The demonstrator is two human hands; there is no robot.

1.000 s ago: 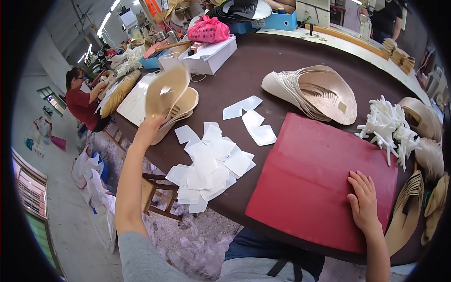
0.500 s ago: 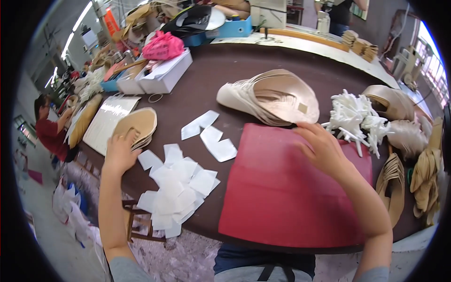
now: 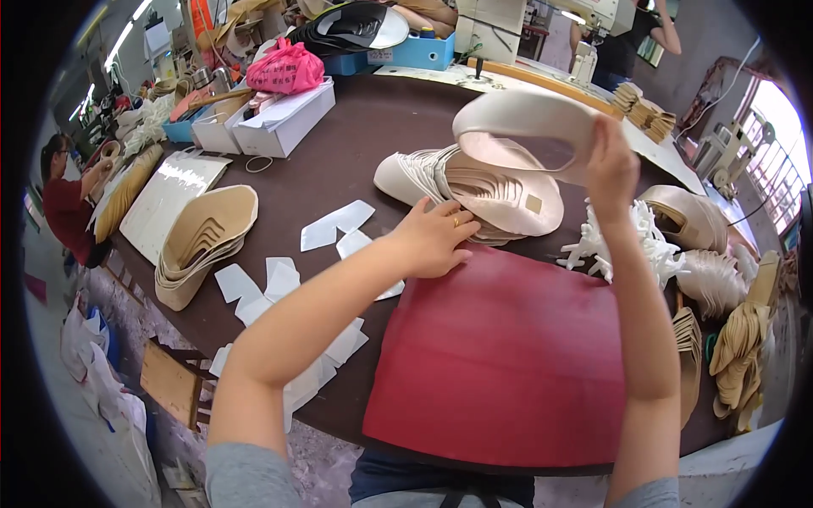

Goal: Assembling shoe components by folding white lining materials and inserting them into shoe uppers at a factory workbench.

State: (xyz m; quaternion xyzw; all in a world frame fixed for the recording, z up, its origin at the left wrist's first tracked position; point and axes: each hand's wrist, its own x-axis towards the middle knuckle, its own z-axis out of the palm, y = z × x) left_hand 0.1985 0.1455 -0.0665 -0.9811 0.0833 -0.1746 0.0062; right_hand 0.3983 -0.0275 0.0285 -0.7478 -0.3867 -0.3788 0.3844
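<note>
My right hand (image 3: 611, 165) is raised and closed on the end of a cream shoe upper (image 3: 529, 108), a curved band held above the stack. Below it lies a stack of nested cream shoe uppers (image 3: 406, 179) with tan insides. My left hand (image 3: 436, 240) rests on the near side of that stack, fingers spread. Under my left palm begins a red sheet (image 3: 500, 364), lying flat on the brown table. At the left, another stack of tan shoe uppers (image 3: 207, 224) stands beside a pale board (image 3: 174, 190). Thin white cut pieces (image 3: 339, 224) are scattered between, partly hidden by my left forearm.
White stick-like pieces (image 3: 631, 245) are heaped right of the red sheet, with more upper bundles (image 3: 690, 216) along the right edge. White boxes (image 3: 288, 123) with a pink bag (image 3: 285, 68) stand at the back left. A wooden stool (image 3: 174, 385) is below the left edge. People work farther off.
My right hand has risen from the stack with one shoe upper. My left hand has left the tan stack at the left and moved right onto the main stack. The view has shifted slightly.
</note>
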